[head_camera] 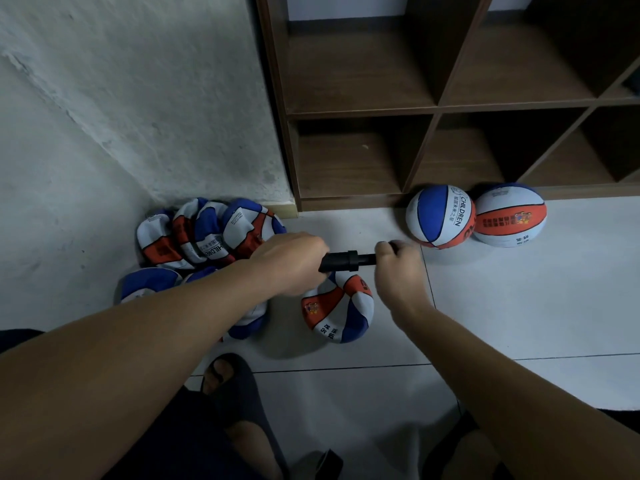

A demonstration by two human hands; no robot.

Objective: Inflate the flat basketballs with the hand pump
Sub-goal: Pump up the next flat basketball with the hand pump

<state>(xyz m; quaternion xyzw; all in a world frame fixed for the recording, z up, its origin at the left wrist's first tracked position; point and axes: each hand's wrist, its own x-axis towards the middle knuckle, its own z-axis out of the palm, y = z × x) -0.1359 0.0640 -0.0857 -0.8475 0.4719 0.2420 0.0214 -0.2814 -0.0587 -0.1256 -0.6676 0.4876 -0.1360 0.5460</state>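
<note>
Rough whitewashed wall (121, 98) on the left, brown cubby shelf (433, 105) beside it, pale tiled floor (519, 306), dim light.

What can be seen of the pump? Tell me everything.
The pump is a short black tube, plastic by its look, with a wider collar near the middle. It is held level above the floor, over a flat ball. The left hand grips its body and the right hand is closed over the other end. Both ends are hidden; no needle or hose shows.
</note>
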